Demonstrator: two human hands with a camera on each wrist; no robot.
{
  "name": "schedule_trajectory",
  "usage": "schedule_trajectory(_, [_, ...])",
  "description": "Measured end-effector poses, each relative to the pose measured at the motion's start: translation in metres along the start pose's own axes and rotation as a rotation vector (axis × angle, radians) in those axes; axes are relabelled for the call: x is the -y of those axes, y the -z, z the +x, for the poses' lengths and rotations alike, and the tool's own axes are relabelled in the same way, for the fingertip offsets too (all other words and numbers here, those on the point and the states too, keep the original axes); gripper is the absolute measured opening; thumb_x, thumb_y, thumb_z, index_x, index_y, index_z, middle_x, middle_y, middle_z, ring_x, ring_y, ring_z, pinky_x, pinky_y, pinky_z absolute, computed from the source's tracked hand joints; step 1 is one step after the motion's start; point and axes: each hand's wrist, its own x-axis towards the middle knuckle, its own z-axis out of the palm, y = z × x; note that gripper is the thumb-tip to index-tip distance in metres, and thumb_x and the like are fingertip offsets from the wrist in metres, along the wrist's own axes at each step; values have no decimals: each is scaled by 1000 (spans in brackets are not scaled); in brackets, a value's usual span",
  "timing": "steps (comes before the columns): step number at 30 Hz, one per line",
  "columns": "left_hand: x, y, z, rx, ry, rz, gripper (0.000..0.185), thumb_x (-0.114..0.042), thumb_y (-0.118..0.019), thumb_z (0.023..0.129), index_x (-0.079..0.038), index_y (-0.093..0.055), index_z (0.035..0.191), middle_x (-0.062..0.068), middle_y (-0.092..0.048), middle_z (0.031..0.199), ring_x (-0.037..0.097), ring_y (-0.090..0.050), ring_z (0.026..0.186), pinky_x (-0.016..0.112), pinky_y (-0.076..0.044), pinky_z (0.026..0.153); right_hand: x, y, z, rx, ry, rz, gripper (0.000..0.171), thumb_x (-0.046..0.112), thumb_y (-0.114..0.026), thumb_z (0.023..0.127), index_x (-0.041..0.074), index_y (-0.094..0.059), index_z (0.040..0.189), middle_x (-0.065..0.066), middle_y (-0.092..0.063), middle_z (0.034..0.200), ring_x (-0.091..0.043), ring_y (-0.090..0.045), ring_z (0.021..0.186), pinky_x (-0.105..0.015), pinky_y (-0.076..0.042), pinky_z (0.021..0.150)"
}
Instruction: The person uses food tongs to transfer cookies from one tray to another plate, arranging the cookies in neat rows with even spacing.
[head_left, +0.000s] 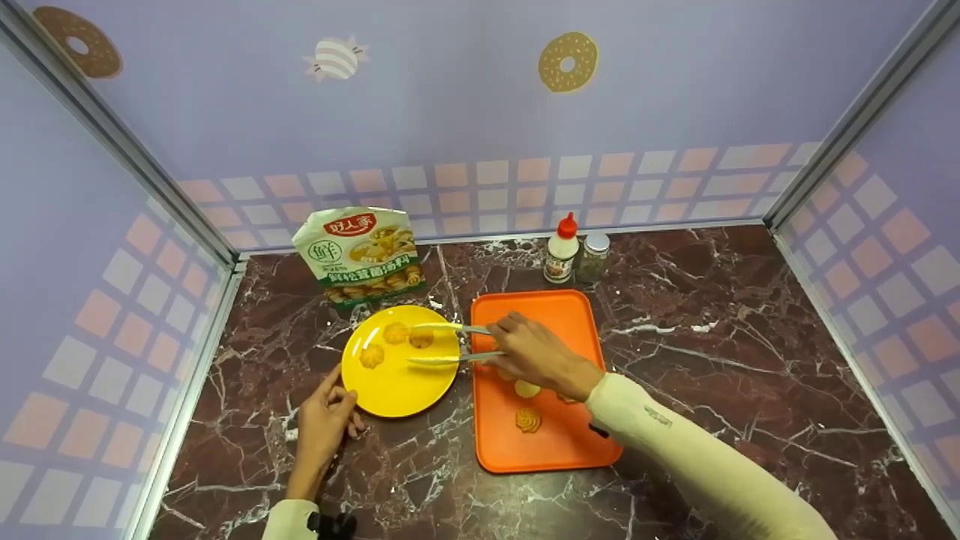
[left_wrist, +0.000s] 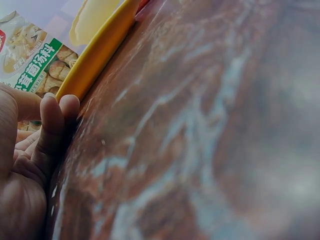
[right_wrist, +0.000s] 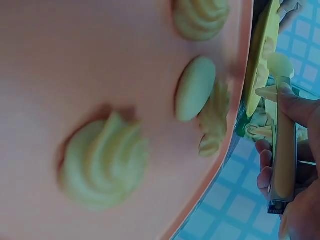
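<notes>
My left hand [head_left: 324, 420] holds the near left edge of a yellow plate [head_left: 397, 394], thumb at the rim; the left wrist view has its fingertips right at the plate's edge [left_wrist: 95, 60]. Three golden cookies [head_left: 371, 356] lie on the plate. In my right hand [head_left: 541, 354] is a pair of tongs [head_left: 472, 355], gripped by the handle [right_wrist: 285, 155]. Its two pale arms are spread apart over the plate, one cookie [head_left: 421, 340] lying between them. Under my right forearm, an orange tray [head_left: 517, 450] carries several cookies [head_left: 528, 420], swirled ones [right_wrist: 105, 160] and a smooth oval one [right_wrist: 195, 90].
Behind the plate stands a green and white food pouch [head_left: 360, 259]. A red-capped squeeze bottle [head_left: 561, 251] and a small lidded jar [head_left: 594, 259] stand together behind the tray. Patterned walls enclose the dark marbled tabletop [head_left: 720, 360] at the back and sides.
</notes>
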Motion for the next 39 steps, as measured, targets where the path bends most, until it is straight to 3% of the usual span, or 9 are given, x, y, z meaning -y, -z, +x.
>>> schedule_trajectory(16, [1, 2, -3, -22, -6, -13, 61, 4, -65, 108, 7, -43, 165, 22, -65, 87, 19, -64, 50, 29, -55, 42, -19, 15, -38, -56, -2, 30, 43, 24, -87, 99, -3, -72, 128, -15, -71, 109, -29, -63, 93, -40, -61, 70])
schedule_trajectory(24, [2, 2, -3, -12, -19, 5, 59, 3, -64, 108, 4, -45, 165, 24, -66, 87, 19, -64, 50, 28, -56, 43, -28, 21, -68, -103, -17, 5, 42, 29, -91, 94, 0, -72, 117, -10, -68, 100, -27, -63, 88, -40, -61, 65])
schedule_trajectory(39, [1, 0, -1, -11, -39, -10, 59, 6, -64, 107, 6, -45, 164, 22, -67, 86, 18, -63, 48, 29, -55, 41, -53, 37, -109, -220, -19, -19, 47, 25, -96, 86, -5, -76, 116, -14, -71, 98, -28, -63, 84, -41, -61, 63])
